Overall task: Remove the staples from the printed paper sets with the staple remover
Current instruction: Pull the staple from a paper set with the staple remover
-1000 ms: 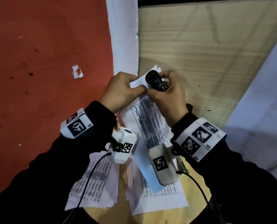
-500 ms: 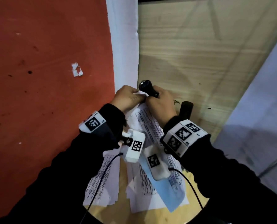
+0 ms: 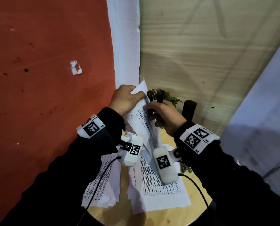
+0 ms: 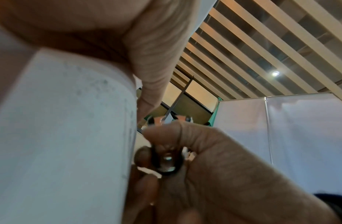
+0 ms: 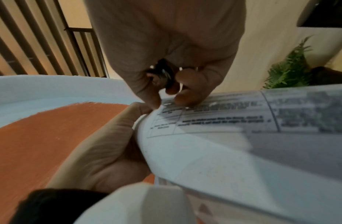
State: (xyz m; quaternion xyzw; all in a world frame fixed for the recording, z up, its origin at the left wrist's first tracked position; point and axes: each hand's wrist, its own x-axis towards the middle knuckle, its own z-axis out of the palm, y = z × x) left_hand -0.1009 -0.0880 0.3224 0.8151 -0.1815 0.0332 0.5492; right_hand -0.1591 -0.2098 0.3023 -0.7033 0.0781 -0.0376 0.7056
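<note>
The left hand (image 3: 125, 99) grasps the top corner of a paper set (image 3: 141, 121), lifted above the desk (image 3: 176, 214). The right hand (image 3: 166, 116) is clenched around the staple remover (image 3: 154, 96), just beside that corner. More paper sets (image 3: 158, 194) lie on the desk.

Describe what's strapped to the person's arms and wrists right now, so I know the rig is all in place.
Both arms wear black long sleeves. Each wrist carries a white band printed with square black-and-white marker codes; the right band shows two. Under each wrist hangs a rounded white camera pod bearing its own marker. A thin black cable trails back from each pod. The hands are bare.
</note>
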